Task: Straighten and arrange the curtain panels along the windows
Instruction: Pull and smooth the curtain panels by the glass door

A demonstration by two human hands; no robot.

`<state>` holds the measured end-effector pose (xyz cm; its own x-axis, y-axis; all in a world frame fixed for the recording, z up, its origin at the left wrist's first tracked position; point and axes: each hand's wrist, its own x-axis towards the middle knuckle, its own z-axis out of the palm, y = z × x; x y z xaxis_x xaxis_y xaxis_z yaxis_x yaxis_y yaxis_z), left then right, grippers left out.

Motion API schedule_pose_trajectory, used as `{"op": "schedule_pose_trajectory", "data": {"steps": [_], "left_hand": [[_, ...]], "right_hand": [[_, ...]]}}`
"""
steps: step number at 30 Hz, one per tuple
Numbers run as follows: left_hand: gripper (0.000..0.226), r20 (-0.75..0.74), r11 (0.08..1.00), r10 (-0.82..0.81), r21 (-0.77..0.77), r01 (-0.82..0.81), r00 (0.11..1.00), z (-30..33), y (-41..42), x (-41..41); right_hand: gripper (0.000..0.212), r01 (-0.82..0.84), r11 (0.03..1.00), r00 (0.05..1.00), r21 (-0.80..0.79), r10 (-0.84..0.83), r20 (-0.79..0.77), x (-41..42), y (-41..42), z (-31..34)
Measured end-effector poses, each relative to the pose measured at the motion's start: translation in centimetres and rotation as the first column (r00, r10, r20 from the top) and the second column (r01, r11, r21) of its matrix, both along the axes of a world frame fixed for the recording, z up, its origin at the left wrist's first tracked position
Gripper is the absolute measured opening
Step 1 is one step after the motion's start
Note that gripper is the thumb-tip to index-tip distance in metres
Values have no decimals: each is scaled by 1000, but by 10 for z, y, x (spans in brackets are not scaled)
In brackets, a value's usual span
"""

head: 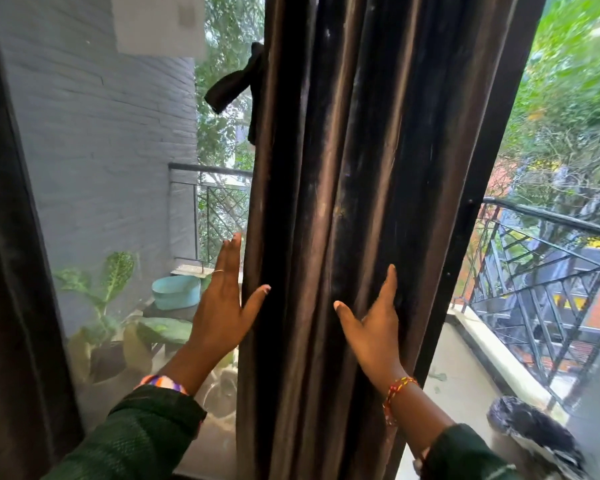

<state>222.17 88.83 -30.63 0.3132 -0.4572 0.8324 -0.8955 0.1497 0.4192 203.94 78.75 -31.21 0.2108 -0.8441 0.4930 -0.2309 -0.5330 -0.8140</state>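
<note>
both flat hands (fingers straight) press curtain (343, 202)

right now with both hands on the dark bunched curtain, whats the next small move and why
Probably press the gathered dark satin curtain panel inward from both edges: the left hand lies flat at its left edge, the right hand on its front folds, which look uneven.

Dark curtain (343, 202) of smooth, satiny cloth; matt black metal railing (551, 216).

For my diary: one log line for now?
left hand: open, at curtain edge | right hand: open, flat on folds | curtain: bunched
</note>
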Motion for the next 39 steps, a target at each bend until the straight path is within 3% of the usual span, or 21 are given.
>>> {"op": "schedule_pose_trajectory", "data": {"steps": [2,6,10,13,19,22,25,26,28,30,32,34,36,38,39], "left_hand": [[92,10,1000,-20,19,20,1000,4,-4,-4],[89,47,997,-7,80,3,999,10,-18,-12],[49,-54,998,-4,68,8,999,12,-23,-20],[70,-175,994,-28,102,47,984,10,-28,-35],[70,-211,993,23,116,1,977,12,-35,-54],[58,-201,997,11,82,6,980,11,-33,-55],[32,-256,1000,26,3,-26,966,14,-29,-52],[25,-267,999,40,-11,-45,963,15,-27,-50],[17,-273,997,77,-8,-83,959,16,-23,-43],[15,-254,996,83,-6,-87,964,16,-18,-39],[13,-212,997,72,-19,-78,975,15,-13,-38],[12,-189,999,37,-22,-42,981,12,-7,-45],[25,-183,1000,-7,-30,2,983,8,-2,-54],[45,-173,999,-31,-46,23,984,8,1,-64],[58,-148,998,-37,-52,29,988,8,2,-68]], "right_hand": [[97,-5,996,1000,94,2,27,5,-6,1],[71,43,995,999,87,-43,-9,13,-4,-3],[55,61,998,997,17,-60,-51,23,8,-10],[56,-2,999,997,-49,-3,-83,32,14,-17],[63,-131,990,976,-57,118,-185,50,30,-32],[53,-209,976,955,-68,189,-228,52,40,-36],[83,-319,943,917,-96,281,-283,44,51,-35],[84,-317,934,913,-166,253,-319,38,54,-33],[79,-170,876,942,-452,10,-335,23,55,-28],[78,18,702,934,-712,-266,-239,7,52,-22],[80,140,557,910,-819,-399,-116,-10,47,-13],[90,277,518,868,-809,-496,-20,-25,42,-2],[97,413,562,823,-717,-568,29,-37,39,8],[99,471,750,871,-464,-480,107,-45,43,21],[97,420,859,907,-294,-381,181,-48,45,26]]}}
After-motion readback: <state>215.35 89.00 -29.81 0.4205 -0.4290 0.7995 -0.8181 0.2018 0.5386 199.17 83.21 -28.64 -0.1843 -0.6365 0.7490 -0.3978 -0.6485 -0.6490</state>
